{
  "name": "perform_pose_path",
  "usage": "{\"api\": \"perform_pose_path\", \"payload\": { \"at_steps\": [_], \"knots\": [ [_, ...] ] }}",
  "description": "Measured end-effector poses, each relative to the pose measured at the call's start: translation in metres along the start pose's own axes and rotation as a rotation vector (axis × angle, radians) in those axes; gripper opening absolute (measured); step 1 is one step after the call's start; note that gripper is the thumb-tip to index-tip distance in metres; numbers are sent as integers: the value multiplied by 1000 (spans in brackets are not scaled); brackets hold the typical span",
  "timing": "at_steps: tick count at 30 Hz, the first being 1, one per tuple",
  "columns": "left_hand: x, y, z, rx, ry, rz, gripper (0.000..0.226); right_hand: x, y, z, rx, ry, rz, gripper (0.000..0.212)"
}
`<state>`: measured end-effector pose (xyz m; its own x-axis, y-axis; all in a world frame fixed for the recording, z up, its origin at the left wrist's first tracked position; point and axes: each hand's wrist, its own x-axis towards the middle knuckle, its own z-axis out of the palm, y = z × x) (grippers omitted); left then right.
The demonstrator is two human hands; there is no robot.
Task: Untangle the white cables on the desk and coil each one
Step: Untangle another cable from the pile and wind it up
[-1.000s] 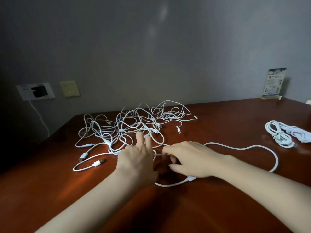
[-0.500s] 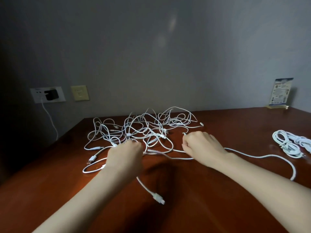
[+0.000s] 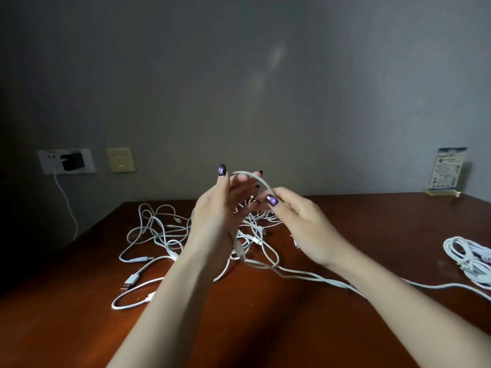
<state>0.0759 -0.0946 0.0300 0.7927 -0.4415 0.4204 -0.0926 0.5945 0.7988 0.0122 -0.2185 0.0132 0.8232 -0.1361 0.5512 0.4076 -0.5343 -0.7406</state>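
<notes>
A tangle of white cables lies on the brown desk behind my raised hands. One white cable arcs in the air between them. My left hand is upright with straight fingers, and the cable passes over it by the thumb; the cable's plug end hangs in front of the palm. My right hand pinches the same cable between thumb and fingertip. From there the cable trails down and off to the right along the desk.
Two coiled white cables lie at the desk's right edge. A card stand is at the back right. On the wall at left are a socket with a black charger and a beige switch.
Both hands have risen from the desk, lifting one cable out of the tangle. The cable now loops over my upright left hand, and my right hand has come close to it.
</notes>
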Motion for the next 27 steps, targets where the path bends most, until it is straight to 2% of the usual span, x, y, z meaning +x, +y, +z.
{"api": "perform_pose_path", "payload": {
  "at_steps": [2, 4, 9, 12, 15, 17, 19, 22, 27],
  "knots": [
    [3, -9, 2, -124, -23, -54, 40, -2, 9, 0, 37, 59, 11, 20],
    [1, -20, 1, -171, -59, -108, 36, -4, 23, -1, -31, 110, 2, 19],
    [-4, -41, -4, -256, -149, -274, 32, -14, 59, -3, -496, 289, -236, 20],
    [-5, -49, -5, -254, -130, -299, 29, -17, 65, -5, -778, 259, -400, 27],
    [-7, -51, -8, -242, -100, -343, 28, -24, 56, 2, -849, 177, -477, 33],
    [-6, -50, -9, -267, -37, -349, 25, -30, 49, 5, -876, 114, -481, 31],
    [-3, -48, -13, -351, 4, -330, 18, -32, 46, 3, -926, 122, -484, 30],
    [-1, -44, -23, -427, -40, -295, 12, -32, 44, -5, -1016, 159, -456, 28],
    [-9, -37, -29, -375, -94, -181, 8, -37, 46, -2, -1048, 85, -443, 32]
  ]
}}
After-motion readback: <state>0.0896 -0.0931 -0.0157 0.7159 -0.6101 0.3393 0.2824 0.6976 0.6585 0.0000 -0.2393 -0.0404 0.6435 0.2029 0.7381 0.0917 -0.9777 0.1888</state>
